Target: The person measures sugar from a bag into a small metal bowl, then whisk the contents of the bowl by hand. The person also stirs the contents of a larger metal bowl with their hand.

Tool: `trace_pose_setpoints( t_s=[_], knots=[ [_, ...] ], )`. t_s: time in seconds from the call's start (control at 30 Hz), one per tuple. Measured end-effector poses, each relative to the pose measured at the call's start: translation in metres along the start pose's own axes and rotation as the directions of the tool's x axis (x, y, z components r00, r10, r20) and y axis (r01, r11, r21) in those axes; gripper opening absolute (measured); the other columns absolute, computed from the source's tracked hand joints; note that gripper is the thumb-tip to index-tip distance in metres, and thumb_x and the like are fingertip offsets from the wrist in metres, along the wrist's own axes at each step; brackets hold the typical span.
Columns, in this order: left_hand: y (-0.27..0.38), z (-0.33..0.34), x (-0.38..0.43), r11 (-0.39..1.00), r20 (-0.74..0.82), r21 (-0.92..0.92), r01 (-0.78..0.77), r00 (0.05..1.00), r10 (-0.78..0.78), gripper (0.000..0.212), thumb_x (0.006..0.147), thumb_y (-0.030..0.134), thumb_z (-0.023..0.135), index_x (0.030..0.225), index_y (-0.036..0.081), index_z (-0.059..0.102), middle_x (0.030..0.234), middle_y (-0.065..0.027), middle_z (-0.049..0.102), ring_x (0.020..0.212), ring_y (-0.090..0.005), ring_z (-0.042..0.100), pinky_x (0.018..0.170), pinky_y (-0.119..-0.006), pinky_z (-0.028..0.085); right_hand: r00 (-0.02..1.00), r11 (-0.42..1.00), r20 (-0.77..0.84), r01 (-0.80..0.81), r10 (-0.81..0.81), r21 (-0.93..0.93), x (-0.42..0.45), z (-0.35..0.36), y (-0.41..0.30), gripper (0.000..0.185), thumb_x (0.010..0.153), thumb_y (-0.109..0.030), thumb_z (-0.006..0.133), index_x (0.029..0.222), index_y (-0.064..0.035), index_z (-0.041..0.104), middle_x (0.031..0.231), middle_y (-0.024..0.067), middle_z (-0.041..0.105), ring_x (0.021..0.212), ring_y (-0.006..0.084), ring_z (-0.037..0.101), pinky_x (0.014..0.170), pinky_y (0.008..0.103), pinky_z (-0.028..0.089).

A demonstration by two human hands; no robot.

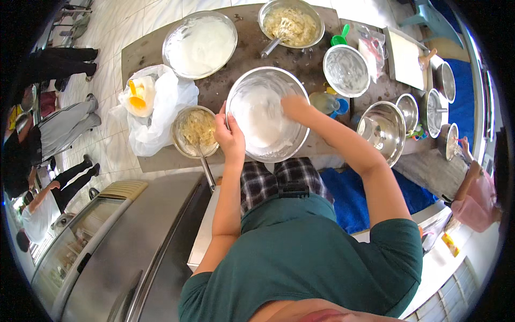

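Note:
A metal mixing bowl point(295, 145) with a white, smooth mixture stands in front of me at the table's near edge. My left hand point(231, 133) grips its left rim, thumb inside the wall. Over the right part of the bowl is my right hand point(295, 108), blurred and curled; whether it holds a tool is hidden. Beside my left hand sits a smaller bowl of yellowish, lumpy dough point(195, 126) with a metal-handled whisk point(207, 171) in it. Behind are a wide bowl of white mixture point(201, 44) and a bowl of yellowish dough point(290, 26) holding another whisk point(271, 46).
Left on the brown table point(151, 38) lies a plastic bag point(161, 124) with an orange scoop point(137, 96). To the right are a smeared bowl point(346, 70), a green scoop point(340, 37), a white-lined tray point(406, 60) and several metal bowls. Another person point(474, 201) works at far right; several people stand at left.

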State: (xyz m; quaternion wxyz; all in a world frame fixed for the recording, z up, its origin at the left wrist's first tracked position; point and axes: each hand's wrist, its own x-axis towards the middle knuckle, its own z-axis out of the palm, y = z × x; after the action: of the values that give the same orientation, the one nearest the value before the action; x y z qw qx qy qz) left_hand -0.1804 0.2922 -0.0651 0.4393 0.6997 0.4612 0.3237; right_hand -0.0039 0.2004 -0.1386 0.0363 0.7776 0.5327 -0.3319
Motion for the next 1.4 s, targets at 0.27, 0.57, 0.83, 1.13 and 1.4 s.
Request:
trace_pose_setpoints(
  t_s=[0.27,0.57,0.83,1.13,1.4],
  knots=[
    [-0.001,0.005,0.002,0.999,0.03,-0.018,-0.046,0.998,0.047,0.016,0.085,0.006,0.045,0.072,-0.001,0.039,0.11,-0.0154,0.057,0.049,-0.0082,0.036,0.046,-0.024,0.033,0.967,0.954,0.028,0.246,-0.254,0.174,-0.025,-0.031,-0.038,0.025,0.072,-0.027,0.061,0.068,-0.0026,0.062,0.074,0.0164,0.062,0.077,0.03,0.061,0.07,0.0395,0.048],
    [-0.012,-0.001,-0.004,0.999,0.013,0.015,0.032,0.999,-0.032,0.016,0.085,0.006,0.046,0.073,0.0,0.039,0.109,-0.0148,0.057,0.047,-0.0086,0.036,0.045,-0.024,0.032,0.997,0.992,-0.011,-0.071,0.07,-0.107,-0.047,-0.015,0.001,0.012,0.072,-0.013,0.055,0.075,-0.0072,0.065,0.074,0.0131,0.063,0.07,0.0279,0.063,0.06,0.0394,0.052],
    [0.005,0.016,-0.026,0.999,-0.085,-0.024,0.049,0.995,-0.051,0.012,0.086,0.006,0.045,0.078,-0.003,0.044,0.111,-0.0157,0.056,0.054,-0.0124,0.043,0.049,-0.025,0.036,0.988,0.995,0.121,-0.099,0.101,-0.022,-0.135,0.007,-0.039,0.016,0.075,-0.019,0.055,0.072,-0.0056,0.063,0.071,0.0138,0.062,0.067,0.0297,0.063,0.058,0.0396,0.051],
    [0.014,0.02,-0.038,1.0,-0.118,0.016,-0.009,0.993,0.011,0.012,0.085,0.007,0.046,0.077,-0.002,0.044,0.111,-0.0127,0.057,0.057,-0.0131,0.047,0.052,-0.025,0.038,0.989,0.974,0.056,-0.142,0.134,0.177,-0.137,0.024,-0.029,0.04,0.078,-0.038,0.052,0.072,0.0007,0.061,0.072,0.0191,0.061,0.07,0.0368,0.06,0.066,0.0441,0.049],
    [0.006,0.015,-0.043,0.998,-0.149,0.048,-0.047,0.987,0.053,0.011,0.085,0.006,0.046,0.077,-0.002,0.044,0.113,-0.0137,0.056,0.055,-0.0122,0.045,0.05,-0.025,0.036,0.942,0.92,0.168,-0.322,0.289,0.225,-0.131,0.018,-0.004,0.041,0.077,-0.038,0.055,0.065,0.0016,0.06,0.067,0.0211,0.058,0.066,0.038,0.058,0.062,0.0451,0.047]
  ],
)
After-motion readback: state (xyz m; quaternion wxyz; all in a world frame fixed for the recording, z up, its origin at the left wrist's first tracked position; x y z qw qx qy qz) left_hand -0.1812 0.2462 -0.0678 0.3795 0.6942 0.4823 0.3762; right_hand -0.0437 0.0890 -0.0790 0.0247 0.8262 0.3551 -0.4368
